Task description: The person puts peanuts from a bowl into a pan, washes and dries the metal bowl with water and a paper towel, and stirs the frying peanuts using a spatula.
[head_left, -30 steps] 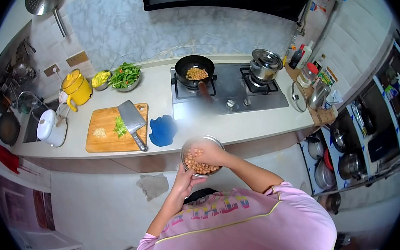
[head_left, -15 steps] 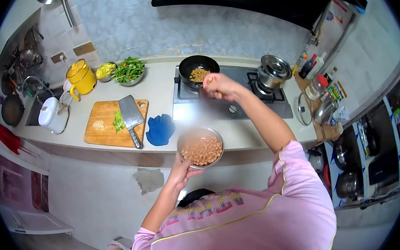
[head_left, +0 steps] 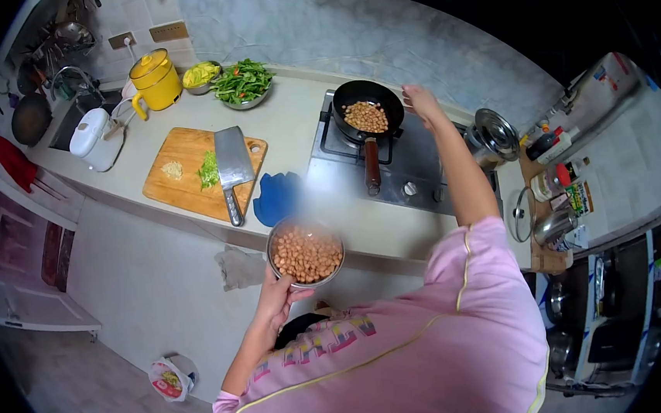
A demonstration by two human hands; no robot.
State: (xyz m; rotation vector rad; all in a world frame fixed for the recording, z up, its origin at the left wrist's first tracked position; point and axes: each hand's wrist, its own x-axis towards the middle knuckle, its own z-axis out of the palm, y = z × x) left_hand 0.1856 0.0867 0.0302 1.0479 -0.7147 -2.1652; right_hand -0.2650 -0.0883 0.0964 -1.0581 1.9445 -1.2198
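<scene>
Right hand (head_left: 420, 105): has swung from over the pan's (head_left: 366, 90) near side to its right; fingers loosely extended, nothing visibly held.
Left hand (head_left: 279, 294): fingers grip the bowl (head_left: 341, 261) of peanuts (head_left: 307, 256).
Bowl: best kept level, nearer the pan.

Right arm (head_left: 460, 157) stretched out, left hand (head_left: 277, 296) curled close to the body.
The right hand (head_left: 421, 104) is ahead and rightward of the left, its fingers (head_left: 409, 97) seemingly extended; the left forearm (head_left: 249, 351) slants back from its hand.
</scene>
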